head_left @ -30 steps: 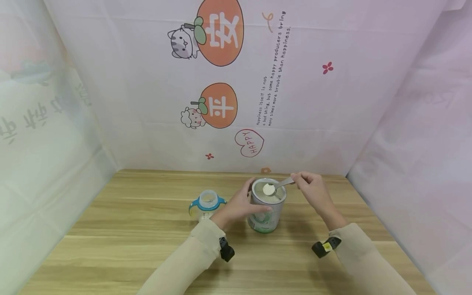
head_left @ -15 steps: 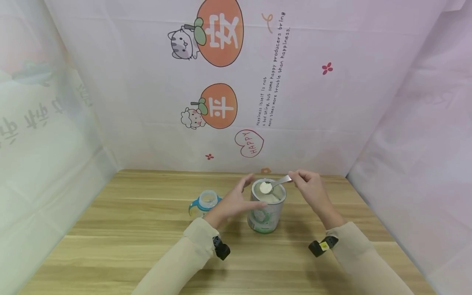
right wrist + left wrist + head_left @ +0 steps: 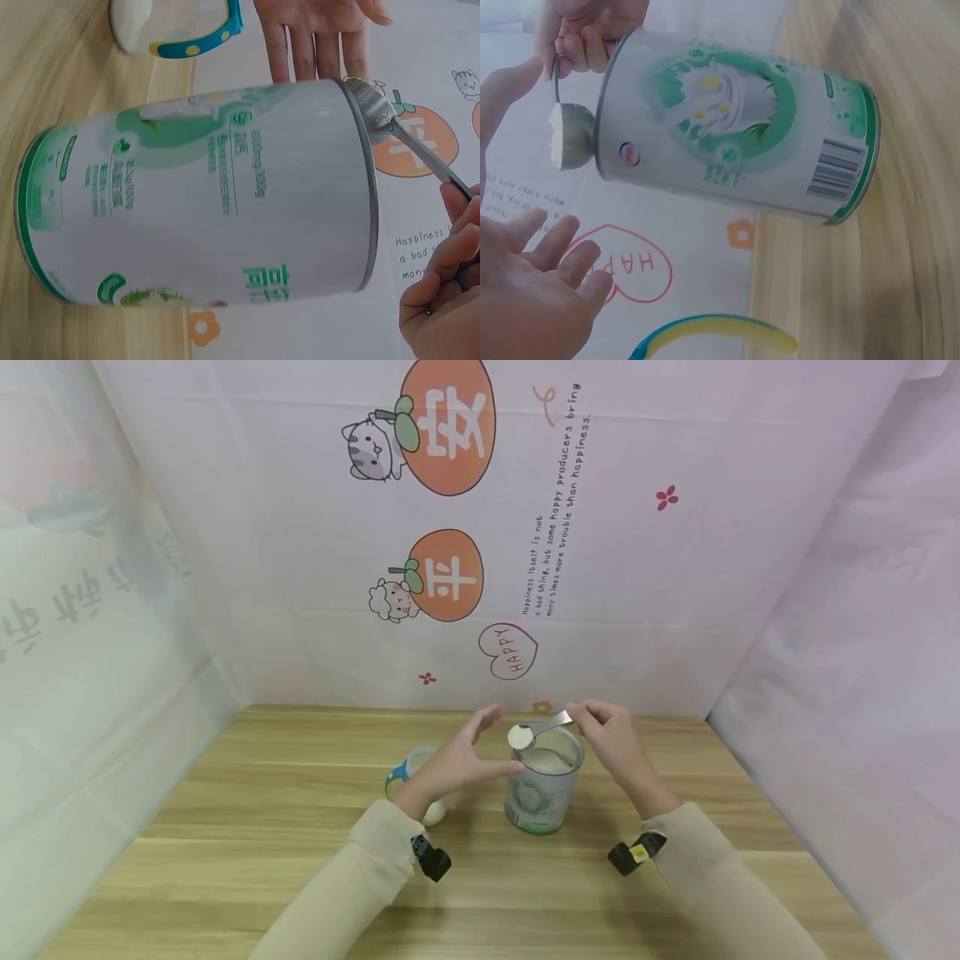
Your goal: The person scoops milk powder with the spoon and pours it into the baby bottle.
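Observation:
My right hand [image 3: 611, 743] pinches the handle of a metal spoon [image 3: 424, 146]. White powder is heaped in the spoon's round bowl, which sits just above the left rim of an open milk powder can [image 3: 542, 802]. More pale powder shows inside that upright, white-and-green can. Left of the can, my left hand [image 3: 461, 764] is spread with fingers and thumb apart, holding nothing, near the spoon's bowl. A baby bottle [image 3: 435, 812] with blue handles and no lid on it stands behind my left hand and wrist, partly hidden by them.
The wooden table [image 3: 247, 852] runs up to a printed white cloth wall [image 3: 637, 610] at the back. Cloth walls also rise at the left and right sides.
My left hand has let go of the can and moved left, over the bottle. My right hand has carried the loaded spoon up and left, from inside the can to its rim.

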### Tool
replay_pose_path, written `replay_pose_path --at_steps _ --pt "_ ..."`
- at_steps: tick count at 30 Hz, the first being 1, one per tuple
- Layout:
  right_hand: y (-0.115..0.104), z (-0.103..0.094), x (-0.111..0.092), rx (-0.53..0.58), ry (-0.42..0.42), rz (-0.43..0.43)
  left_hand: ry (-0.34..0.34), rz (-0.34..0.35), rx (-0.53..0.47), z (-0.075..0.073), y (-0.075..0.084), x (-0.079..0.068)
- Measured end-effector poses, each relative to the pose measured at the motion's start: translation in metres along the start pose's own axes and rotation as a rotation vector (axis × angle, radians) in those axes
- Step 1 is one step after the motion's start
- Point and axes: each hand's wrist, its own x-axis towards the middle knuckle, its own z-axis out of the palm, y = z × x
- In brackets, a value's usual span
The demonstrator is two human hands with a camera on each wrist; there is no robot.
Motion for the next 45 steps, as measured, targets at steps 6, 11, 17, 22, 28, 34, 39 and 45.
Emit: replay_pose_path --at_steps 6,11,17,22,28,34,39,45 --pt "-0.004 0.012 0.002 0.033 -0.011 -0.022 0.010 -0.010 0.027 -0.010 0.003 -0.007" --pt "-0.007 0.021 0.003 0.029 -0.027 -0.022 0.036 0.008 0.073 -0.020 0.002 -0.012" --pt "-0.013 0.033 0.005 0.044 -0.046 -0.028 0.052 0.033 0.081 -0.039 -0.007 -0.019" --pt "-0.016 0.043 0.007 0.065 -0.076 -0.046 0.044 0.028 0.073 -0.055 -0.016 -0.028" --pt "-0.024 0.057 0.010 0.097 -0.105 -0.063 0.031 -0.003 0.073 -0.066 -0.026 -0.039" --pt "-0.034 0.070 0.010 0.113 -0.120 -0.071 0.008 -0.009 0.088 -0.073 -0.042 -0.047" --pt "-0.040 0.080 0.011 0.085 -0.134 -0.076 0.004 -0.044 0.089 -0.075 -0.056 -0.052" --pt "-0.041 0.090 0.013 0.078 -0.148 -0.134 0.027 -0.111 0.062 -0.075 -0.070 -0.055"
